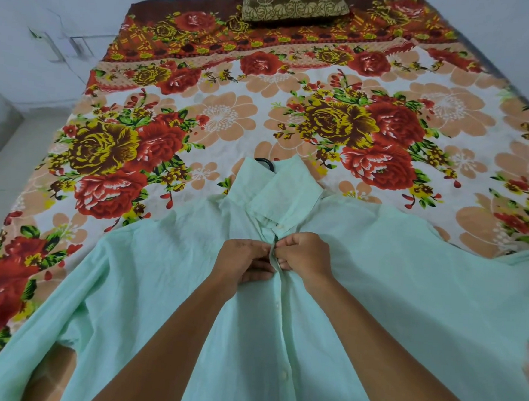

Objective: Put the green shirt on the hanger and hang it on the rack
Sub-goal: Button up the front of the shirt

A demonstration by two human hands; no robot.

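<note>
The pale green shirt (391, 287) lies spread front-up on the bed, collar pointing away from me, sleeves out to both sides. A black hanger hook (265, 162) pokes out above the collar; the rest of the hanger is hidden inside the shirt. My left hand (241, 263) and my right hand (304, 255) meet at the button placket just below the collar, each pinching one edge of the shirt front. Several white buttons run down the placket toward me.
The bed carries a floral sheet (340, 124) in red, yellow and peach. A brown patterned pillow (294, 0) sits at the far end. Pale walls surround the bed, with floor at the left (6, 163). No rack is in view.
</note>
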